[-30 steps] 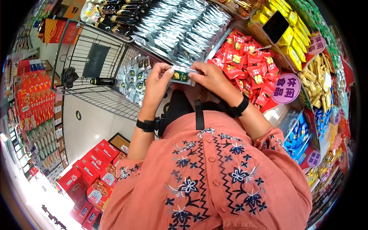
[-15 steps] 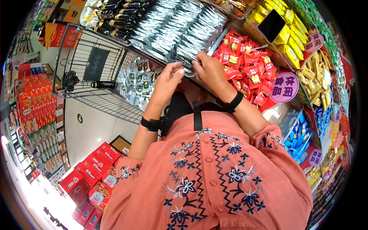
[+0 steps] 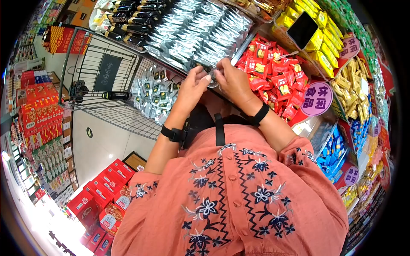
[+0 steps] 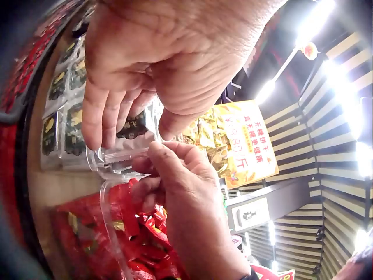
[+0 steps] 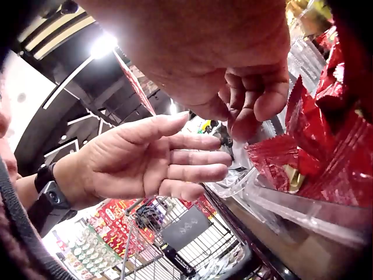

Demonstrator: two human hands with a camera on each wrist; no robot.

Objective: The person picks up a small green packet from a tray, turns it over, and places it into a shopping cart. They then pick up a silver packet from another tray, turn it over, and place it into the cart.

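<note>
At the front edge of a display of silver snack packets (image 3: 205, 34), both hands are close together. My right hand (image 3: 235, 83) pinches the end of a small silver and dark green packet (image 4: 133, 133) between thumb and curled finger. My left hand (image 3: 192, 87) is beside it, its fingers straight and the palm facing the right hand in the right wrist view. In the left wrist view its fingertips overlap the packet. From the head view the packet is mostly hidden by the hands.
A wire shopping cart (image 3: 109, 68) stands left, with loose silver packets (image 3: 153, 91) in it. Red packets (image 3: 277, 74) fill a clear-rimmed bin (image 5: 303, 213) on the right. A dark phone-like rectangle (image 3: 303, 30) sits by yellow packets. Red boxes (image 3: 100, 190) are stacked lower left.
A second ago both hands held a packet, green face up, closer to the body. They have since moved forward to the display's edge, and the left hand has let go.
</note>
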